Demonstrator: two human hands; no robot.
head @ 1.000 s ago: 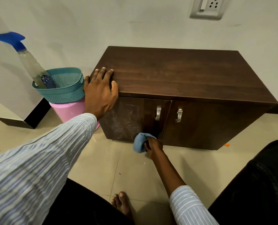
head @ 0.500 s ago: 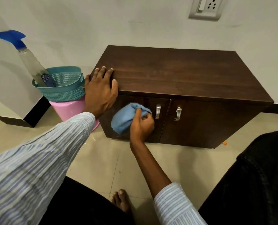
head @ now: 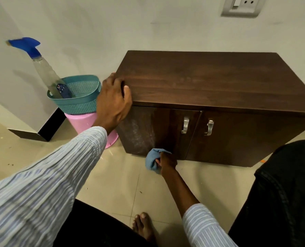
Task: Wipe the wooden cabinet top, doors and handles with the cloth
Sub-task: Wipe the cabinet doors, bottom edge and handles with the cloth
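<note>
A low dark wooden cabinet (head: 210, 81) stands against the wall, with two doors and two metal handles (head: 185, 125) (head: 209, 127). The left door (head: 148, 129) shows pale dusty streaks on its left part. My right hand (head: 166, 162) holds a bunched blue cloth (head: 152, 160) at the bottom edge of the left door, near the floor. My left hand (head: 113, 102) grips the top's front left corner, fingers curled over the edge.
Left of the cabinet a teal basket (head: 80, 102) sits on a pink bucket (head: 87, 123) and holds a spray bottle with a blue trigger (head: 41, 68). A wall socket (head: 240, 6) is above. My bare foot (head: 144, 227) rests on the tiled floor.
My right hand has swept the cloth from the upper part of the left door down to its bottom edge. My left hand stays on the corner, its fingers now curled.
</note>
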